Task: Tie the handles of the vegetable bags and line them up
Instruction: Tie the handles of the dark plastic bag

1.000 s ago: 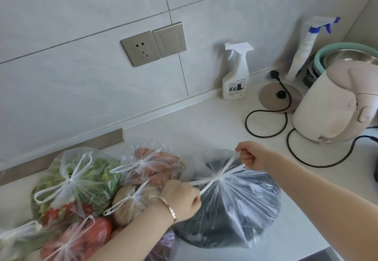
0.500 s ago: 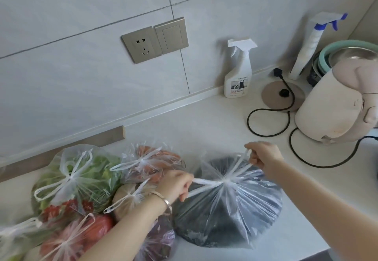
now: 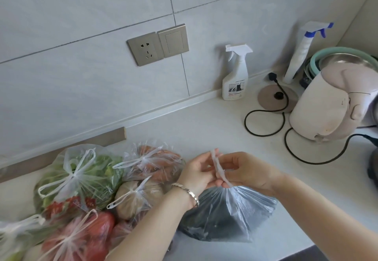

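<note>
On the pale kitchen counter [image 3: 204,129], the clear plastic bag of dark vegetables [image 3: 227,213] hangs just below both hands. Left hand [image 3: 197,171] and right hand [image 3: 243,170] pinch its twisted white handles [image 3: 218,168], standing nearly upright between the fingers; tied bags lie left.

A home kitchen: tiled wall, countertop [image 3: 204,129], kettle [image 3: 327,105], spray bottle [image 3: 235,76], wall socket [image 3: 144,49].

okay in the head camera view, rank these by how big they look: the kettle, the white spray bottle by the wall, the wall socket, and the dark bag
1. dark bag, though it is nearest the camera
2. kettle, partly cut off at the frame edge
3. white spray bottle and wall socket look too alike to rank
</note>
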`<state>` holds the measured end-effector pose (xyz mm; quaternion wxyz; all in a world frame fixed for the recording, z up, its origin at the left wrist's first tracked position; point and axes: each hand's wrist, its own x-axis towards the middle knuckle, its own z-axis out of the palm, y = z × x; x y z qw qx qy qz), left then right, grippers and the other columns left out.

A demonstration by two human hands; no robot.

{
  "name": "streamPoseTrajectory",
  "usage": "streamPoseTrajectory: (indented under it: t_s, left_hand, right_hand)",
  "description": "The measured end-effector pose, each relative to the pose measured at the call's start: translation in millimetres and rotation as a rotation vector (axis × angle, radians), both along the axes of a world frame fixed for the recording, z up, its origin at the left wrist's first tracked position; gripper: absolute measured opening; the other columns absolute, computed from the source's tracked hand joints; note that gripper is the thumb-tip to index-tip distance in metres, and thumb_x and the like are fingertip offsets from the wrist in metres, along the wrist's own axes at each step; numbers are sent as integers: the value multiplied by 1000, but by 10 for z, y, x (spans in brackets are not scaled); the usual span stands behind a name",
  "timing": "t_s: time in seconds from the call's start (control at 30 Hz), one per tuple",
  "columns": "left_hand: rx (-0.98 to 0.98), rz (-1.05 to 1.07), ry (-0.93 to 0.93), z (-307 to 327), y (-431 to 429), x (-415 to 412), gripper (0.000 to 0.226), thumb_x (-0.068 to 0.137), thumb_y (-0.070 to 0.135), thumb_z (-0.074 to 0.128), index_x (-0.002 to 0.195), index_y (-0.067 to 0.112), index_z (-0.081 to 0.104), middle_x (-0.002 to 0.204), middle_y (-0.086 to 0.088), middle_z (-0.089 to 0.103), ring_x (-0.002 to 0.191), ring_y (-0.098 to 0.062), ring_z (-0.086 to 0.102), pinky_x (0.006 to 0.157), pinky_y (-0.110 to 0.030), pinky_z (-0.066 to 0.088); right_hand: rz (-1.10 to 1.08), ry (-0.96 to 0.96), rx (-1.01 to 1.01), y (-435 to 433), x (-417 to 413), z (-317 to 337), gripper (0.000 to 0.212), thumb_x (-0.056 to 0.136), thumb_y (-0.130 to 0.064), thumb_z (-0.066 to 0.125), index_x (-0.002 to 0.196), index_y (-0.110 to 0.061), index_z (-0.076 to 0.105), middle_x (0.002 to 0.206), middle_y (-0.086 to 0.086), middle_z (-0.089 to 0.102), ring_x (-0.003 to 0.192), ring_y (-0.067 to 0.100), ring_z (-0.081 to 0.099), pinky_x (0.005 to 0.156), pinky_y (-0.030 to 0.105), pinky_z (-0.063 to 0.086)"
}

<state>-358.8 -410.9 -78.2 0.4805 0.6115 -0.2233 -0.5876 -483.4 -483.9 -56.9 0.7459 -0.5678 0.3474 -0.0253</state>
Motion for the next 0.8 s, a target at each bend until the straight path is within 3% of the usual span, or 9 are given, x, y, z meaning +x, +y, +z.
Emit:
streamPoseTrajectory:
  t_s: [0.07,0.17,0.27,0.33,0.47,0.53,0.6,0.67,0.8]
  left_hand:
    - [-3,-100,-62,-20,-33,-7,55,84,-18,48,123,21,55,77,-1,64,46,-5,59,52,-17,55]
    - [-42,-261,-341,-36,-60,5,49,83,-8,55,122,22,57,79,8,61,61,-5,57,51,-13,49]
    - [-135,-379,-586,-59,-49,0,27,81,10,66,91,35,62,75,8,60,69,-8,53,69,-24,52]
    - [-106,-409,-680,-121,23,31,20,80,23,69,70,36,57,62,12,54,58,-5,45,57,-21,43]
    - [2,-347,-620,-253,181,184,22,81,27,67,62,17,65,37,11,46,35,1,38,50,-12,34]
    - [2,-375,-559,-195,170,152,22,85,28,63,74,12,72,39,12,49,37,2,44,52,-10,36]
    - [-87,-474,-639,-138,84,49,21,87,30,61,82,14,75,47,12,50,43,2,45,52,-8,34]
    - [-191,-564,-745,-71,46,18,27,89,30,57,74,14,73,45,7,41,40,-4,36,47,-11,29]
    - [-279,-827,-1068,-202,287,295,36,89,27,49,53,26,44,44,8,36,45,-9,35,80,-15,38]
  right_hand:
    - [-1,27,-11,-17,-15,-9,21,83,4,62,100,-6,68,87,8,72,81,20,71,66,17,56]
    - [17,74,15,-52,-47,-24,15,81,3,64,96,1,66,81,7,70,67,10,70,68,17,58]
    - [21,201,-37,-52,-78,-102,5,81,-1,65,86,-2,66,79,8,67,65,9,66,70,19,57]
    - [-103,269,-54,-105,-159,-185,7,84,-3,60,79,-4,65,72,6,64,56,8,60,58,16,53]
    - [-538,153,323,-325,-432,-447,13,85,-3,59,72,-2,60,70,9,56,62,16,51,61,23,48]
    - [-589,124,366,-348,-442,-564,13,86,-3,58,74,-3,58,67,9,55,63,18,53,65,26,49]
    - [-609,62,360,-366,-362,-624,19,88,-2,54,69,-4,54,53,8,57,50,16,58,53,26,54]
    - [-629,17,339,-433,-274,-655,27,90,0,52,64,-6,48,39,2,50,36,11,52,42,20,51]
    - [-673,193,323,-587,-241,-912,26,88,-1,57,64,-5,49,34,0,48,28,6,46,35,16,47]
